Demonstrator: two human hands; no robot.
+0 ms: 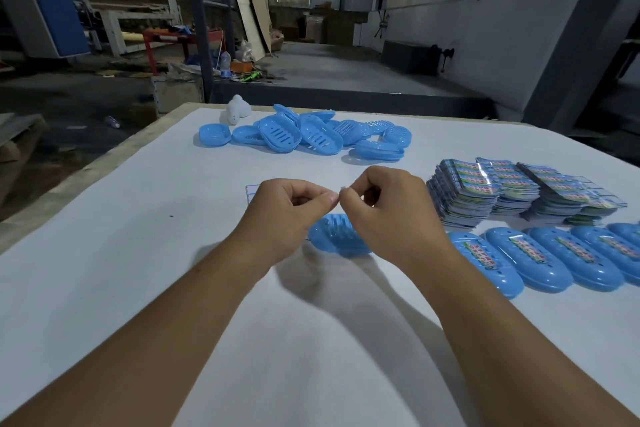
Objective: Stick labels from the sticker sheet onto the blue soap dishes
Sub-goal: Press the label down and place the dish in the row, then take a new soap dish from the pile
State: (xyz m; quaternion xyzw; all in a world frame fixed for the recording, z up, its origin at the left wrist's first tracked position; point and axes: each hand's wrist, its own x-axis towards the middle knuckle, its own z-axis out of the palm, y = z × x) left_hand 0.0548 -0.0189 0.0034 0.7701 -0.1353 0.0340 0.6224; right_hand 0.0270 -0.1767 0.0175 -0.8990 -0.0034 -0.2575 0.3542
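Note:
My left hand [291, 208] and my right hand [384, 204] are raised over the table with their fingertips meeting. Between thumbs and forefingers they pinch a tiny, nearly clear bit of label [339, 191], too small to make out. Right below the hands a blue soap dish [337, 236] lies on the white table [138, 253], partly hidden by my right wrist. The corner of a thin clear sheet [250, 191] shows behind my left hand. Stacks of colourful sticker sheets [485, 191] sit to the right.
A row of blue soap dishes with labels on them [485, 260] lines the right side. At the back lies a loose pile of bare blue dishes [311, 135], with a white object [239, 109] beside it. The table's far edge drops to a workshop floor.

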